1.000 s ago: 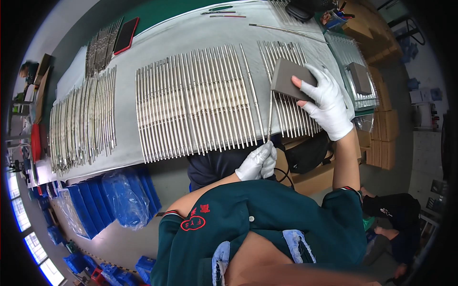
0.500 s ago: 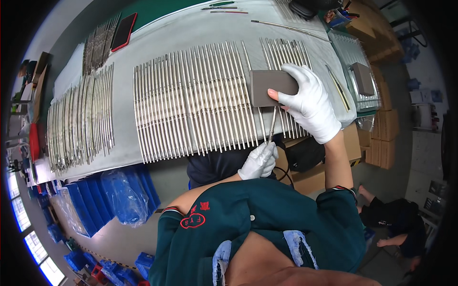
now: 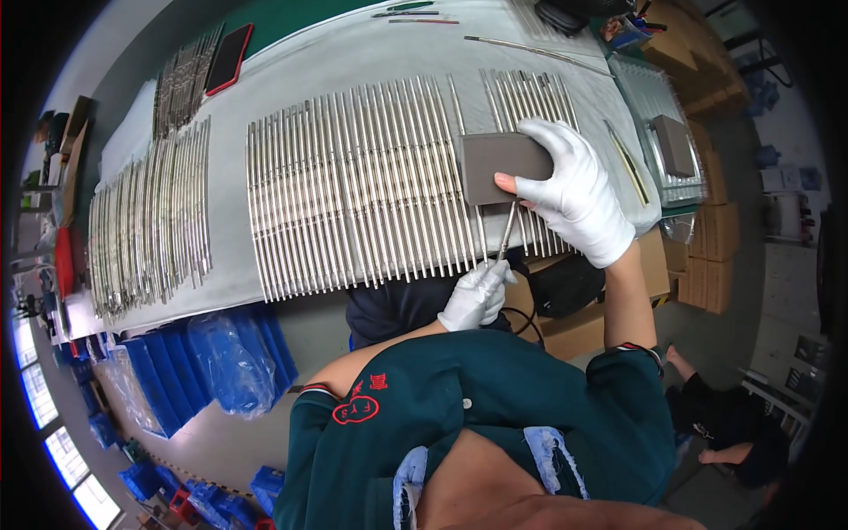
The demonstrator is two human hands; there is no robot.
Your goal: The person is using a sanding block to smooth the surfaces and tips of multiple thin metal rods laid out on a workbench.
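My right hand (image 3: 579,194), in a white glove with a bare fingertip showing, grips a grey rectangular block (image 3: 495,168) over the right part of the table. In front of it my gloved left hand (image 3: 477,296) is closed round the near end of a thin metal rod (image 3: 507,231) at the table's front edge. The far part of that rod is hidden by the block. To the left lies a wide row of parallel metal rods (image 3: 353,185). Another bunch of rods (image 3: 530,97) lies partly beneath the block and my right hand.
More rods (image 3: 155,230) lie at the left, with a darker bundle (image 3: 185,84) behind them beside a red-edged phone (image 3: 230,59). A second grey block (image 3: 673,146) sits on clear trays at the right. Blue bins (image 3: 168,371) stand below the table; a person (image 3: 724,415) is at lower right.
The grey block has shifted slightly toward me with my right hand. My left hand has moved a little to the left, still holding the rod.
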